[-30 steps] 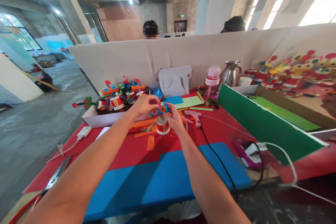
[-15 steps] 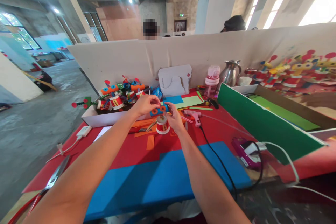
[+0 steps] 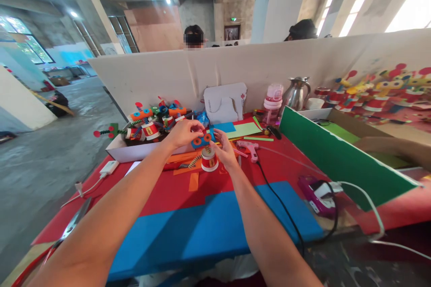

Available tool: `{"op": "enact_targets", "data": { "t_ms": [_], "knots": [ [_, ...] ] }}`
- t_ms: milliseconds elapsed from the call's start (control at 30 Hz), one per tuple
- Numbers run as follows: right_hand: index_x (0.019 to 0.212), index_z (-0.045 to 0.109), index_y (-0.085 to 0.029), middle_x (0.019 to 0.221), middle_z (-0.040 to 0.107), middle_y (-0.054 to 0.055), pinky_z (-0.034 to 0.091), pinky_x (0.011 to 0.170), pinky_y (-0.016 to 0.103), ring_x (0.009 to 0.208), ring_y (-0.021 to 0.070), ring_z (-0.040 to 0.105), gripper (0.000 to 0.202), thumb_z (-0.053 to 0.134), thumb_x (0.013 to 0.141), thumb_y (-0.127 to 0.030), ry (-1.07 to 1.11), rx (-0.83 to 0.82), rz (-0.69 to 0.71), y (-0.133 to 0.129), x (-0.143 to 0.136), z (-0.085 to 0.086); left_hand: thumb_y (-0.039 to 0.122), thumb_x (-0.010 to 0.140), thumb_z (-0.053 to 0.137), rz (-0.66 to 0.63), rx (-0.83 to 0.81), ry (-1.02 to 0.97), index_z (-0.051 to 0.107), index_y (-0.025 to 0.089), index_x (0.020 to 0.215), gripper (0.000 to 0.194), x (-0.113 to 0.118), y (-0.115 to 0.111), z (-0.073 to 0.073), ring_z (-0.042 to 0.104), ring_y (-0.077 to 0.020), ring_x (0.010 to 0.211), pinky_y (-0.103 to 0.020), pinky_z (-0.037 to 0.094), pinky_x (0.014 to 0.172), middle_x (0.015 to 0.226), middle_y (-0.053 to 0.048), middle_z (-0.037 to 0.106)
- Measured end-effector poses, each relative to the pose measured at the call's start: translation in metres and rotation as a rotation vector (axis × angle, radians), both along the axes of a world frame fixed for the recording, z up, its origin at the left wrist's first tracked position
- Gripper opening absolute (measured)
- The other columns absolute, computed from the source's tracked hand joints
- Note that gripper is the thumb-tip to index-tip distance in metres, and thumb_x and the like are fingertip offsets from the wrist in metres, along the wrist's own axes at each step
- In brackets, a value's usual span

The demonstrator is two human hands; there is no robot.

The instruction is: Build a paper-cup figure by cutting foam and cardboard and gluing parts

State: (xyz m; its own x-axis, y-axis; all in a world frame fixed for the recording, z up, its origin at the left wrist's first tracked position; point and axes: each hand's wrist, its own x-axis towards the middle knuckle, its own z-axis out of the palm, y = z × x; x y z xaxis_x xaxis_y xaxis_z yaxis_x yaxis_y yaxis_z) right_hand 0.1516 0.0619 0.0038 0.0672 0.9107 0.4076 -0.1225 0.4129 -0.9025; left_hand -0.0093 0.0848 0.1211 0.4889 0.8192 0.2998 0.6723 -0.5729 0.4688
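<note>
A paper-cup figure stands between my hands, its red and white cup (image 3: 209,164) below and a blue paper head (image 3: 203,140) with orange ring eyes above. A striped folded-paper neck joins the two. My right hand (image 3: 225,149) holds the head's right end between thumb and fingers. At the head's upper left, my left hand (image 3: 184,134) is closed in a pinch; whatever lies between those fingertips is too small to make out. Beside the cup, a folded-paper spring (image 3: 194,161) lies on orange paper strips (image 3: 193,181).
Finished figures (image 3: 150,130) fill a white box (image 3: 134,152) at left. A pink glue gun (image 3: 249,149) with a black cord lies right of my hands. Scissors (image 3: 72,224) rest at the left edge. A green-sided box (image 3: 336,161) stands right, with another person's arm (image 3: 397,150) over it.
The blue head has tilted, its right end now higher. My right fingers have shifted slightly, and my left hand moved a little left. Another person's arm has appeared over the right box.
</note>
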Motion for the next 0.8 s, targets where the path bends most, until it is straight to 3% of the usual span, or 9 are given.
{"op": "enact_targets", "data": {
  "t_ms": [167, 300, 367, 467, 567, 633, 700, 800],
  "knots": [
    [0.117, 0.057, -0.023, 0.12, 0.062, 0.008, 0.044, 0.099, 0.037, 0.112, 0.0222, 0.056, 0.042, 0.061, 0.079, -0.041, 0.119, -0.01, -0.081, 0.001, 0.005, 0.0, 0.038, 0.075, 0.061, 0.029, 0.066, -0.138, 0.067, 0.017, 0.091, 0.026, -0.015, -0.009, 0.006, 0.066, -0.019, 0.083, -0.03, 0.051, 0.078, 0.091, -0.005, 0.072],
    [0.111, 0.059, -0.021, 0.115, 0.063, 0.008, 0.043, 0.097, 0.038, 0.106, 0.0208, 0.058, 0.037, 0.058, 0.079, -0.039, 0.2, 0.002, -0.186, 0.004, 0.011, 0.002, 0.038, 0.08, 0.058, 0.152, 0.146, -0.364, 0.066, 0.018, 0.092, 0.025, -0.029, -0.044, -0.002, 0.067, -0.0188, 0.083, -0.03, 0.052, 0.079, 0.092, -0.006, 0.072],
    [0.107, 0.059, -0.02, 0.11, 0.064, 0.007, 0.043, 0.095, 0.038, 0.101, 0.02, 0.058, 0.034, 0.057, 0.079, -0.039, 0.23, 0.032, -0.275, 0.006, 0.014, 0.003, 0.036, 0.082, 0.055, 0.251, 0.169, -0.418, 0.066, 0.018, 0.089, 0.023, -0.033, -0.07, -0.018, 0.067, -0.0188, 0.083, -0.029, 0.052, 0.079, 0.09, -0.005, 0.073],
    [0.099, 0.058, -0.02, 0.101, 0.064, 0.006, 0.045, 0.091, 0.037, 0.093, 0.018, 0.058, 0.03, 0.056, 0.076, -0.04, 0.268, 0.027, -0.407, 0.007, 0.018, 0.004, 0.035, 0.085, 0.052, 0.386, 0.099, -0.473, 0.066, 0.019, 0.088, 0.022, -0.036, -0.108, -0.058, 0.068, -0.0181, 0.078, -0.027, 0.052, 0.074, 0.083, -0.003, 0.073],
    [0.092, 0.057, -0.02, 0.092, 0.062, 0.003, 0.046, 0.084, 0.034, 0.082, 0.0156, 0.058, 0.028, 0.057, 0.074, -0.041, 0.299, -0.032, -0.442, 0.002, 0.021, 0.004, 0.034, 0.083, 0.051, 0.404, 0.033, -0.467, 0.066, 0.02, 0.087, 0.021, -0.039, -0.135, -0.098, 0.069, -0.0183, 0.076, -0.026, 0.053, 0.071, 0.079, -0.002, 0.073],
    [0.089, 0.057, -0.019, 0.089, 0.062, 0.002, 0.047, 0.08, 0.033, 0.077, 0.0143, 0.057, 0.028, 0.059, 0.073, -0.042, 0.292, -0.045, -0.44, -0.004, 0.023, 0.004, 0.034, 0.083, 0.051, 0.397, 0.03, -0.456, 0.066, 0.021, 0.085, 0.02, -0.042, -0.143, -0.112, 0.069, -0.0185, 0.075, -0.026, 0.053, 0.068, 0.078, -0.002, 0.073],
    [0.087, 0.057, -0.019, 0.086, 0.062, 0.001, 0.046, 0.077, 0.031, 0.075, 0.0137, 0.057, 0.029, 0.061, 0.071, -0.043, 0.276, -0.033, -0.452, -0.01, 0.024, 0.005, 0.033, 0.083, 0.051, 0.384, 0.065, -0.463, 0.066, 0.021, 0.086, 0.02, -0.044, -0.141, -0.11, 0.068, -0.0185, 0.076, -0.026, 0.052, 0.07, 0.081, -0.002, 0.074],
    [0.081, 0.058, -0.018, 0.078, 0.061, 0.0, 0.045, 0.074, 0.029, 0.073, 0.0136, 0.055, 0.03, 0.064, 0.07, -0.046, 0.244, -0.005, -0.494, -0.013, 0.022, 0.009, 0.033, 0.083, 0.051, 0.354, 0.16, -0.521, 0.067, 0.021, 0.09, 0.021, -0.04, -0.117, -0.08, 0.067, -0.0183, 0.078, -0.027, 0.051, 0.071, 0.083, -0.003, 0.073]
  ]
}}
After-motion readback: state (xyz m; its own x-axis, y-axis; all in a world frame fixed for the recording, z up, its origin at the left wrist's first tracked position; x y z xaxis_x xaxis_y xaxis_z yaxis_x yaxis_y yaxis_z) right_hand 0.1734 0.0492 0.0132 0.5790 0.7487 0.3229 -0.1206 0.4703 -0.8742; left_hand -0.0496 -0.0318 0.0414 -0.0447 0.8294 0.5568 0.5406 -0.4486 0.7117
